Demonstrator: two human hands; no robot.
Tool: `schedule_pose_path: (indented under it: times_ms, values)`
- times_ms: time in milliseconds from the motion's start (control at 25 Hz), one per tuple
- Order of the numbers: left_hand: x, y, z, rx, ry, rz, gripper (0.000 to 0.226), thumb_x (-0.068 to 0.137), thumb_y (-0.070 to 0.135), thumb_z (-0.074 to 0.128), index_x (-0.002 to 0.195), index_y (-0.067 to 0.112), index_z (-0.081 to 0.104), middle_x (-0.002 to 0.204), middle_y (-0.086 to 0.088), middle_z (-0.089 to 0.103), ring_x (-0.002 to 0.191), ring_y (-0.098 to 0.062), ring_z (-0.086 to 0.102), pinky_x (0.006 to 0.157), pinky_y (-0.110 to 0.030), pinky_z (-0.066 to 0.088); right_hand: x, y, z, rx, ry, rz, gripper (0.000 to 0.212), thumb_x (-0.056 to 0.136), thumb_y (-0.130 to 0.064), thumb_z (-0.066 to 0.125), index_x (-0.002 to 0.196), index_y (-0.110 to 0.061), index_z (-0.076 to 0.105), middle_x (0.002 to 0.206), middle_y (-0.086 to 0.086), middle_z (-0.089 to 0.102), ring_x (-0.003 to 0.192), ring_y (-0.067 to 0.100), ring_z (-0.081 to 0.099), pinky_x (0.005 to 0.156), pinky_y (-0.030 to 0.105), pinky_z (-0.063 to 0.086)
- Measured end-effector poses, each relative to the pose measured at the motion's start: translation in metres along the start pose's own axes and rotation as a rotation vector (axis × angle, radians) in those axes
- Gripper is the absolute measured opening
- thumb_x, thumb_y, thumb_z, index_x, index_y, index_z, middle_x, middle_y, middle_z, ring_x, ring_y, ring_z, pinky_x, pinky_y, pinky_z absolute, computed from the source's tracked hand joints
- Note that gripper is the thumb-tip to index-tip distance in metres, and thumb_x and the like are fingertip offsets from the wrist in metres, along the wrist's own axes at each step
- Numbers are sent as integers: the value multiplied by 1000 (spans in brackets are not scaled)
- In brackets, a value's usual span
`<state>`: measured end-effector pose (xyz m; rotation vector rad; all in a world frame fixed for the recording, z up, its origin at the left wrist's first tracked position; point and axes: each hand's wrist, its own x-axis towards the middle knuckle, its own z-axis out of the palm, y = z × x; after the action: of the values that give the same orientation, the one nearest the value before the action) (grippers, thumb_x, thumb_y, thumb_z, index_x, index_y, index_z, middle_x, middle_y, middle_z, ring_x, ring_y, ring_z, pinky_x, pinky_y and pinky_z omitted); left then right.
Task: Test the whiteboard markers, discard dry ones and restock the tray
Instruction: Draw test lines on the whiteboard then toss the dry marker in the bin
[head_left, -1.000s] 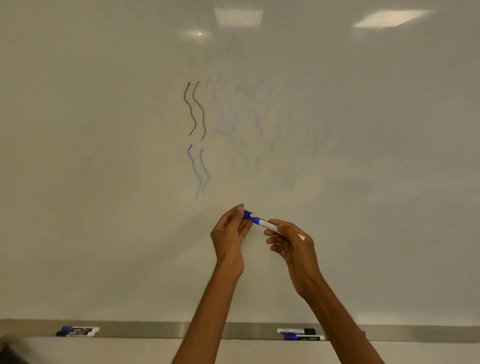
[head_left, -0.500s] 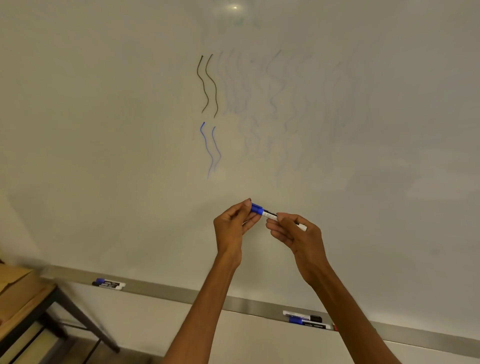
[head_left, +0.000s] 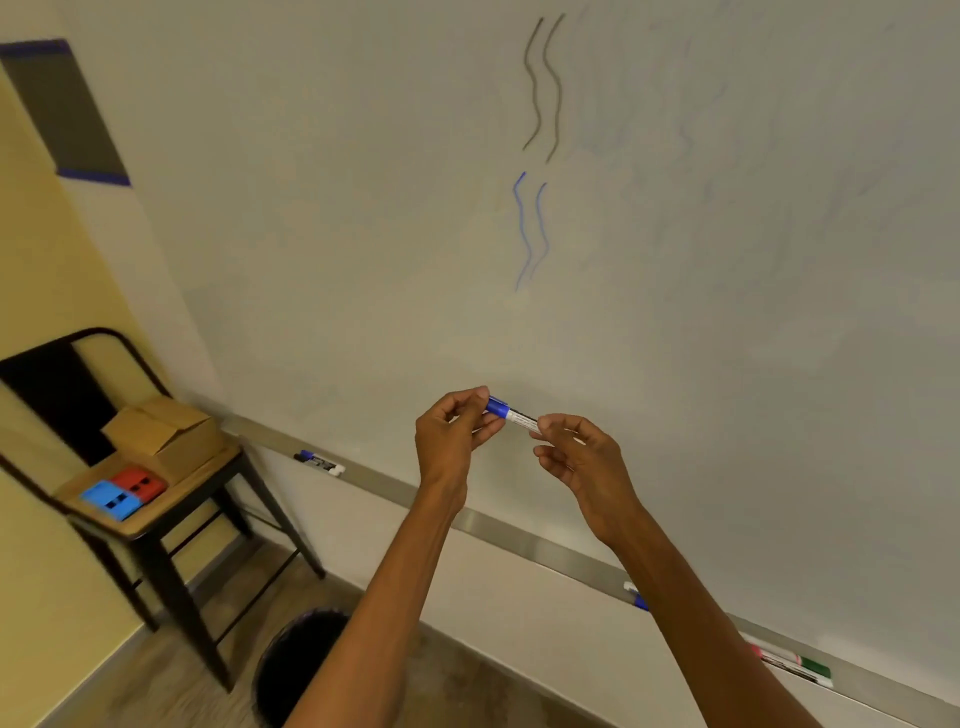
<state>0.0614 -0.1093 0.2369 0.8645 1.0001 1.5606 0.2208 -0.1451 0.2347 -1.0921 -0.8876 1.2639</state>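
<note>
Test strokes (head_left: 540, 228) drawn; your left hand (head_left: 452, 441) and right hand (head_left: 582, 460) pinch blue marker (head_left: 514, 415) ends; sorting, restocking tray (head_left: 519, 540) remain.

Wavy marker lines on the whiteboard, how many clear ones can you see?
4: two dark lines side by side up top, two blue lines right below them. Fainter smudged traces to their right aren't counted.
</note>
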Motion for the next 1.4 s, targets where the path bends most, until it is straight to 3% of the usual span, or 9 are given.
schedule_pose_path:
  times_ms: [160,400,560,720,920,1120,1240,1320,1400]
  values:
    - [4,-6,-58,-60,169,-45,17,89,13,73,101,1,73,98,-18,73,86,-28,74,78,-30,61,10,33,35,73,33,62,19,87,-16,74,102,-5,72,90,9,71,77,19,68,78,27,60]
    - [21,-12,-159,-67,382,-113,19,89,9,71,107,3,70,100,-15,74,86,-26,74,76,-33,63,25,95,102,44,-6,208,12,89,-3,68,98,3,73,99,18,71,92,28,72,75,23,59]
    - [35,-21,-231,5,488,-187,13,91,8,70,103,3,69,96,-14,74,84,-26,74,72,-30,63,33,151,157,-7,14,305,5,86,3,70,90,2,72,95,15,70,90,31,73,73,22,60]
    - [49,-46,-310,121,550,-337,11,92,7,68,102,2,70,96,-17,72,74,-22,70,66,-26,62,38,219,202,-112,55,396,9,81,5,73,77,-3,74,91,16,71,87,32,73,86,33,59]
    - [61,-78,-386,202,563,-485,16,94,4,63,106,-7,69,86,-19,69,64,-22,64,59,-25,61,40,293,241,-292,119,509,15,82,0,73,73,-12,75,83,6,72,74,20,71,87,35,59]
    - [65,-98,-442,197,608,-619,17,95,2,61,108,-6,67,90,-21,68,69,-23,66,59,-25,61,36,345,275,-374,144,612,19,79,2,73,68,-14,72,87,11,73,79,23,70,88,39,59]
    - [79,-104,-460,172,639,-659,16,96,4,60,109,-3,67,91,-19,69,74,-25,68,67,-30,62,46,362,293,-404,95,658,12,81,-3,70,90,-9,75,97,12,73,87,25,71,90,39,58]
    - [90,-105,-470,169,668,-667,18,96,8,61,111,0,67,101,-21,70,85,-31,71,74,-36,62,53,368,301,-359,27,703,31,86,-6,69,117,-6,67,110,10,66,95,26,68,92,39,57]
    - [99,-107,-479,176,679,-679,21,97,10,60,115,0,66,102,-18,69,94,-34,69,81,-41,60,57,367,305,-326,0,740,37,90,-7,68,126,-7,60,121,12,60,101,26,62,92,38,57]
